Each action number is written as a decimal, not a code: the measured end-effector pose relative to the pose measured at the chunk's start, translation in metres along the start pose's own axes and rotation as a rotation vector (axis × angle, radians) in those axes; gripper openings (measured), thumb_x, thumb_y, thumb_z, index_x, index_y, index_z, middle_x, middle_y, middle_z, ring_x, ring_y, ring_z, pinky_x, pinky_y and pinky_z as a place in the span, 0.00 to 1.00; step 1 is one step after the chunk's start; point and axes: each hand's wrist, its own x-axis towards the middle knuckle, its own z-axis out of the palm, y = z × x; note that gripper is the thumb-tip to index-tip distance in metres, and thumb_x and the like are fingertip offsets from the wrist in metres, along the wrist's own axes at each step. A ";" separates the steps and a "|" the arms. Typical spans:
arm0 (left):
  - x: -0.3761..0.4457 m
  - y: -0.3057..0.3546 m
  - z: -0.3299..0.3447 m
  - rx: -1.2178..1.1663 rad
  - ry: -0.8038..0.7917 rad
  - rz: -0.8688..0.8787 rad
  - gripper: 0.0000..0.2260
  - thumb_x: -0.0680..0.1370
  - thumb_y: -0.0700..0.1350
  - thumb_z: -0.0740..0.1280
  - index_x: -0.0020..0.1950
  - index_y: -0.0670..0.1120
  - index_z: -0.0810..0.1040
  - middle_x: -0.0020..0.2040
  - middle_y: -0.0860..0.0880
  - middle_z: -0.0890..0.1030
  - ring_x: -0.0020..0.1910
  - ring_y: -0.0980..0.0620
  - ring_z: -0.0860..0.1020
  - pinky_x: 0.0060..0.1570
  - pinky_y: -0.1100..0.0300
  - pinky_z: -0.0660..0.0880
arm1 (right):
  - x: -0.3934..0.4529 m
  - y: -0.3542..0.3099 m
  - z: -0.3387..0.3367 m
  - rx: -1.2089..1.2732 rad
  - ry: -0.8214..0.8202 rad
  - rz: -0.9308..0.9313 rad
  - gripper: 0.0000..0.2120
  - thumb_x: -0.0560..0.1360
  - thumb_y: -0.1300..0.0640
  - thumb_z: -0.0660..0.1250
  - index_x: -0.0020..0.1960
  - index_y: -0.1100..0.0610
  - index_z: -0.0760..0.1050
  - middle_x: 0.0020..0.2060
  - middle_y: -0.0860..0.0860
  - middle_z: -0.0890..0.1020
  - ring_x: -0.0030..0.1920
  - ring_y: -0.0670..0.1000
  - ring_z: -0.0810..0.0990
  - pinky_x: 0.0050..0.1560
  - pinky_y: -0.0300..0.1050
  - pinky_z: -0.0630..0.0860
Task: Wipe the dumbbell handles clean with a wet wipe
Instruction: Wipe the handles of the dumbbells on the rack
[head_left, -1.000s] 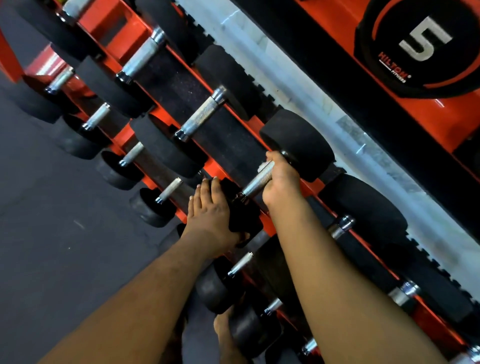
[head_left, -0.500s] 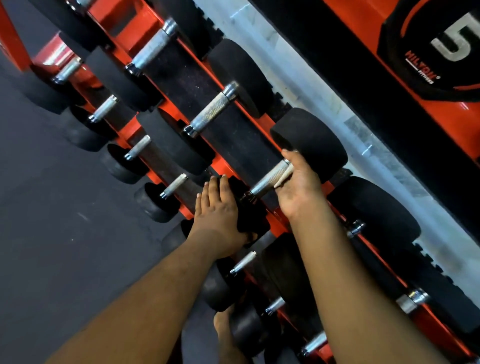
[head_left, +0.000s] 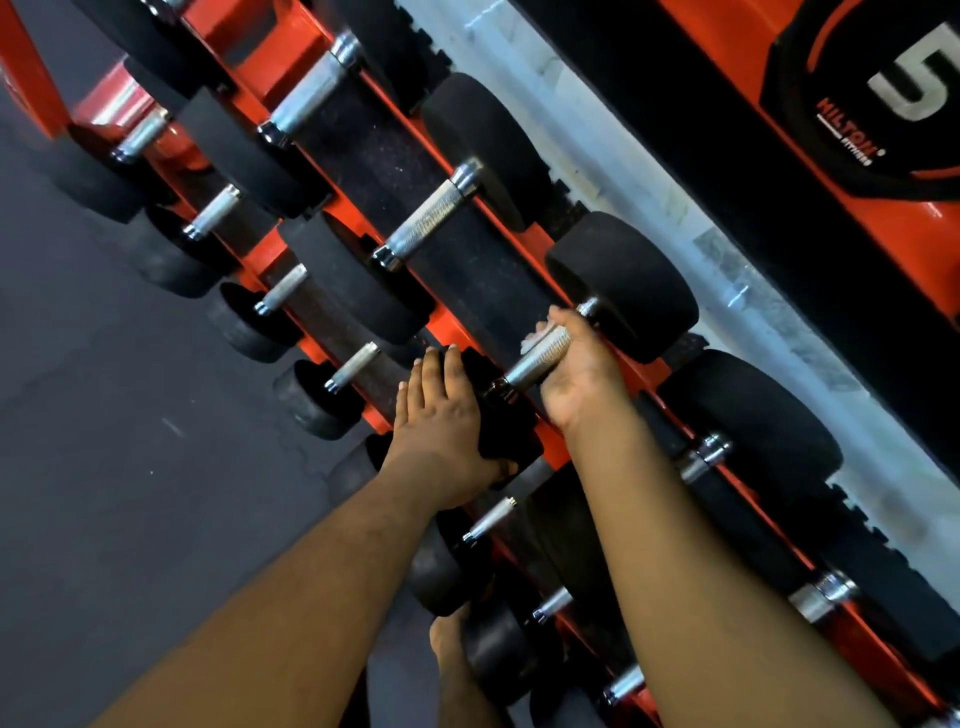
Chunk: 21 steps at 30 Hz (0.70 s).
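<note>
My right hand (head_left: 576, 374) has its fingers (head_left: 558, 314) curled round the knurled handle (head_left: 537, 358) of a dumbbell on the red rack (head_left: 270, 57), pinching a white wet wipe (head_left: 535, 338) against the metal. My left hand (head_left: 441, 415) lies flat, fingers straight, on that dumbbell's near black head (head_left: 506, 415).

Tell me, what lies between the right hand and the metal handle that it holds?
In the head view, a white wet wipe shows between the right hand and the dumbbell handle, peeking out by the fingertips.
</note>
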 end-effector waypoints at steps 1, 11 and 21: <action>-0.001 0.001 -0.001 0.002 0.000 0.001 0.64 0.67 0.62 0.78 0.80 0.44 0.31 0.82 0.42 0.36 0.81 0.44 0.35 0.80 0.45 0.40 | 0.000 0.002 0.001 -0.020 0.010 0.007 0.07 0.77 0.58 0.69 0.41 0.57 0.74 0.35 0.52 0.76 0.35 0.48 0.76 0.43 0.43 0.75; -0.002 0.001 -0.001 0.015 -0.001 -0.004 0.64 0.67 0.62 0.78 0.80 0.44 0.31 0.82 0.42 0.36 0.81 0.44 0.36 0.80 0.46 0.39 | -0.004 0.017 -0.005 -0.059 -0.049 0.104 0.07 0.78 0.57 0.69 0.43 0.57 0.75 0.38 0.53 0.77 0.38 0.50 0.79 0.45 0.43 0.78; -0.001 0.001 0.000 -0.003 0.000 -0.004 0.64 0.67 0.63 0.77 0.80 0.44 0.32 0.82 0.42 0.36 0.81 0.44 0.35 0.80 0.46 0.37 | -0.008 0.035 -0.010 -0.315 -0.032 0.163 0.17 0.71 0.52 0.75 0.54 0.62 0.80 0.46 0.58 0.86 0.42 0.56 0.85 0.38 0.47 0.81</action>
